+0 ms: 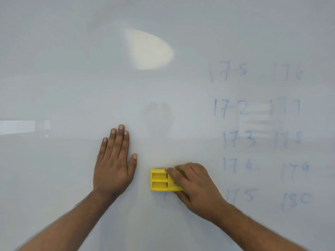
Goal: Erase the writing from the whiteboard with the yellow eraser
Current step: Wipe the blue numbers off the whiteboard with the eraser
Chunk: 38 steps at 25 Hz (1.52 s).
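A big, shiny white whiteboard [72,78] fills almost the whole view. On its right side there is pale blue writing [233,107], all numbers set in two rows going down, like 172, 173 and 180. Some of the numbers are faint and smudged. The left and middle parts of the board are bare. A bright oval spot of light [148,49] shines on the board, far up in the middle.

Two bare arms reach in from the near edge. The left hand [113,165] lies flat on the board, palm down. Its fingers [118,140] are straight and close together, with the thumb held a little out to the side. It holds nothing.

The right hand [195,183] is near the left hand, just to its right. Its fingers [172,172] are clamped on a small yellow plastic block eraser [159,180], with the thumb tucked under the near edge. The eraser is pressed against the board, between the two hands, just left of the blue numbers. Its back has box-shaped hollows in it.
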Available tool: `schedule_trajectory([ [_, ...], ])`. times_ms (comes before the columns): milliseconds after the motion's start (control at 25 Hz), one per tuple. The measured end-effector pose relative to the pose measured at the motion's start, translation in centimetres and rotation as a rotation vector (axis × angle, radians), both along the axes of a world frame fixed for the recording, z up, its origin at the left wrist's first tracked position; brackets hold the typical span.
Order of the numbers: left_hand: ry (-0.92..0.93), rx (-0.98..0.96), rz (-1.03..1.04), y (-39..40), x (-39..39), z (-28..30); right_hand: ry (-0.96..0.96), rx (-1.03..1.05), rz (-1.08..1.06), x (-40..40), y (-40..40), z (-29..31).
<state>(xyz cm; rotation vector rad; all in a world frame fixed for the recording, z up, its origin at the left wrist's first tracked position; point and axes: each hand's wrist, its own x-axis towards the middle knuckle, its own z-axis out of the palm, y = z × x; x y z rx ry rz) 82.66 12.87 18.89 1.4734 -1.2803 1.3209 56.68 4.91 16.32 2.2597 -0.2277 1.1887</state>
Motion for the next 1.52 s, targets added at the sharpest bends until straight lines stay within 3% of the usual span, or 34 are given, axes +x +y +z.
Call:
schedule_trajectory([
  [160, 0.006, 0.018, 0.005, 0.0, 0.0, -0.8, 0.099, -0.042, -0.057, -3.3, -1.4, -1.7],
  [520, 0.007, 0.026, 0.011, -0.2, -0.5, -3.2, -0.095, 0.114, -0.012, -1.2, -0.2, -0.1],
  [720, -0.008, 0.046, 0.008, -0.1, -0.3, -4.4, 0.082, 0.033, -0.050, -1.4, -0.2, -5.2],
  [880, -0.021, 0.057, 0.011, -0.1, -0.2, -4.9, 0.164, -0.042, -0.096, -3.9, -1.2, -6.0],
  [1240, -0.015, 0.079, 0.015, -0.1, -0.5, -5.6, -0.125, 0.072, -0.073, -4.2, -2.3, -3.3],
  [1520, -0.018, 0.097, 0.028, 0.0, -0.5, -5.7, 0.021, 0.071, -0.083, -5.7, -2.1, -8.1],
])
